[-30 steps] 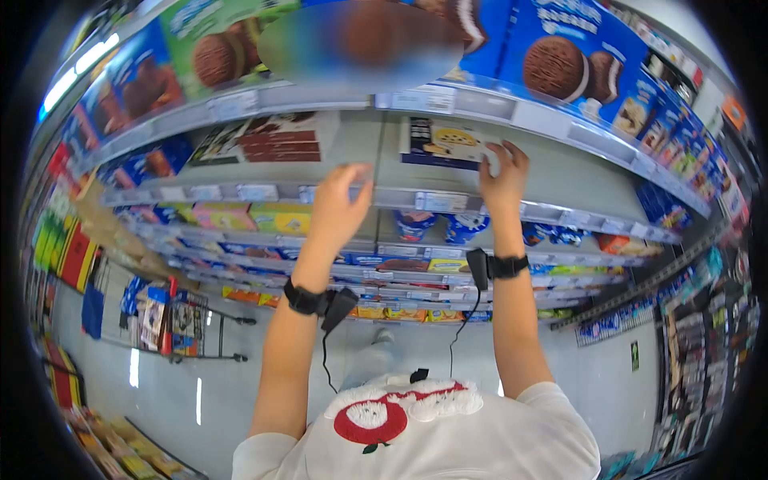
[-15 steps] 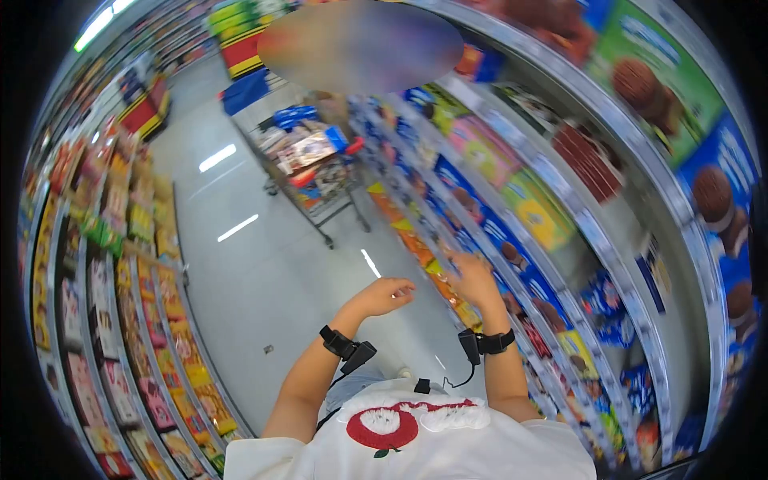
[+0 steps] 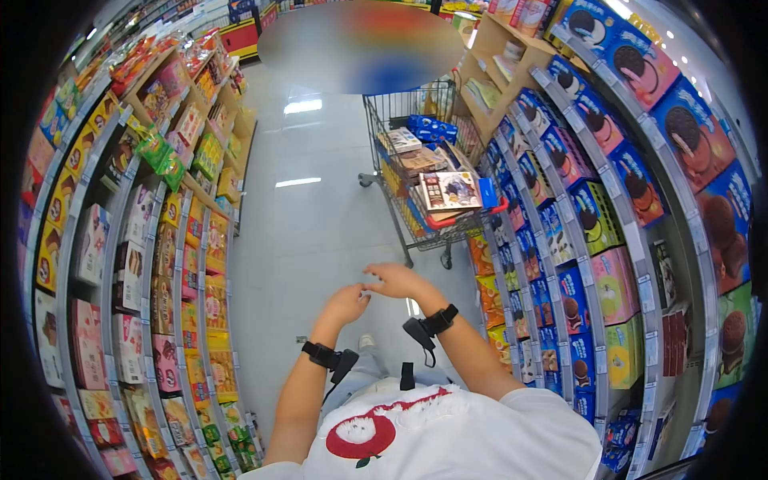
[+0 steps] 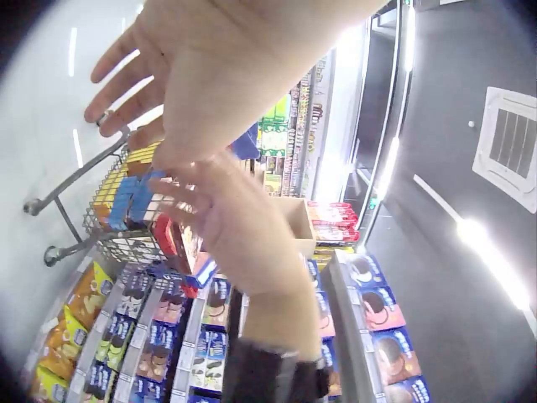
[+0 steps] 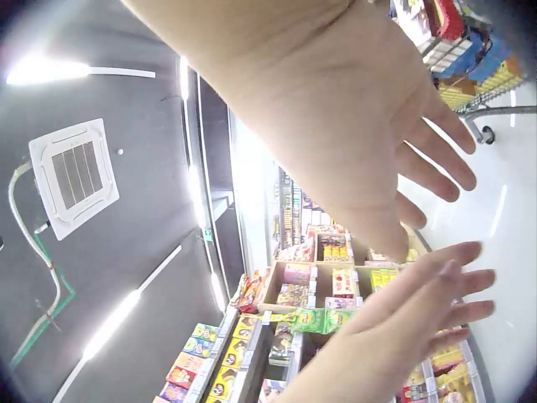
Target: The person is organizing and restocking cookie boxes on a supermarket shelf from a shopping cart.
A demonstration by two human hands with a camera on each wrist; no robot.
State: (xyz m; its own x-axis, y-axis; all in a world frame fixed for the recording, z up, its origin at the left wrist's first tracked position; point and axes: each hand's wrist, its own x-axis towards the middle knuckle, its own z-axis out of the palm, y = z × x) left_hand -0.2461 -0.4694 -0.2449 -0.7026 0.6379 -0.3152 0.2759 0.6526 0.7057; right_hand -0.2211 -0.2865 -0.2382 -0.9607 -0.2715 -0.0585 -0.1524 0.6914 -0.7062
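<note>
Loaded cart (image 3: 442,222) stands ahead of the right hand (image 3: 398,281)

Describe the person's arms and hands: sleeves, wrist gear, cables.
Short white sleeves; forearms uncovered. Left hand and right hand: no gloves. Each wrist has a black strap carrying a small, boxy black camera. A thin black cable hangs from each camera.
</note>
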